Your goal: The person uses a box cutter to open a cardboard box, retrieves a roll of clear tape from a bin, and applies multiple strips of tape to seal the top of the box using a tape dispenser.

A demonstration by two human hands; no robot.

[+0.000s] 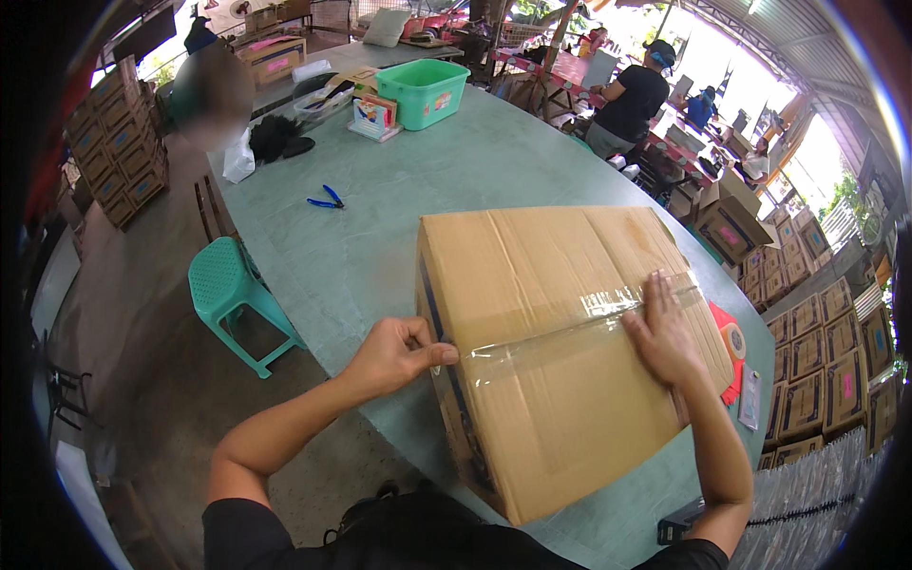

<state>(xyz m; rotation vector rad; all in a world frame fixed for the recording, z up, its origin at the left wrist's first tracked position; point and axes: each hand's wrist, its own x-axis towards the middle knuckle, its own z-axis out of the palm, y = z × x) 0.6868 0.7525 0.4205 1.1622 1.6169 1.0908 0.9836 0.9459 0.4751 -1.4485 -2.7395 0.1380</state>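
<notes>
A large brown cardboard box [560, 408] lies on the green-grey table in front of me, its top flaps closed. A strip of clear packing tape [541, 334] runs along the seam across its top. At the box's left edge my left hand [394, 356] is closed in a pinch on the tape's end; the fingertips partly hide it. My right hand [665, 332] lies flat with fingers stretched on the tape near the right side of the top. Beyond the box's right edge are a tape dispenser [726, 328] with red parts and a small flat card-like item [750, 397].
Blue-handled pliers [328, 198] lie on the table [370, 256] left of the box. A green tub [432, 93] and small booklets [375, 116] stand at the far end. A teal stool [233, 285] is at left. Stacked cartons [826, 370] fill the right; other people work farther off.
</notes>
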